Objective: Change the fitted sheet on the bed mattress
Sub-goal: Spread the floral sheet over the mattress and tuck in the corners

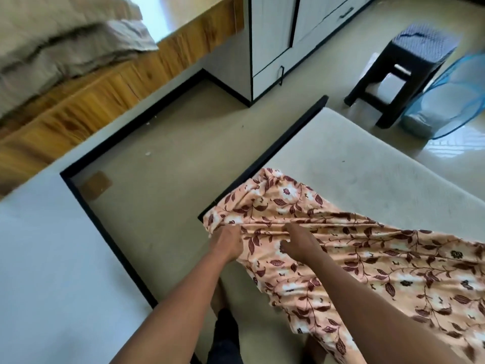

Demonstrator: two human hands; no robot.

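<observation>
From my remote seat, the floral sheet [380, 271] lies bunched over the near-left corner of the mattress [367, 164]. It trails from there along the mattress's near side, and the far stretch of the mattress is bare.

My left hand [227, 244] sits right at that corner, fingers curled into the gathered hem. My right hand [300, 244] is just beside it, further in over the mattress, fingers pinching a raised ridge of cloth.

**What could go wrong**
- The cloth is rucked into folds between my hands, so I could be seating the wrong part of the hem. The pocket would then pull skewed across the mattress.
- If I tug before the hem is tucked under the corner, I expect it to ride up and pop off.
- The black bed frame [288, 137] runs along the mattress's left edge, and a loose hem could catch on it.
- Some sheet hangs off the near side of the mattress toward the floor [170, 153], where I could tread on it.

**Orientation**
- The sheet's long axis runs from the near-left corner diagonally along the mattress's near side.
- Its gathered end points at that corner.
- I cannot tell from the folds which face is up.
</observation>
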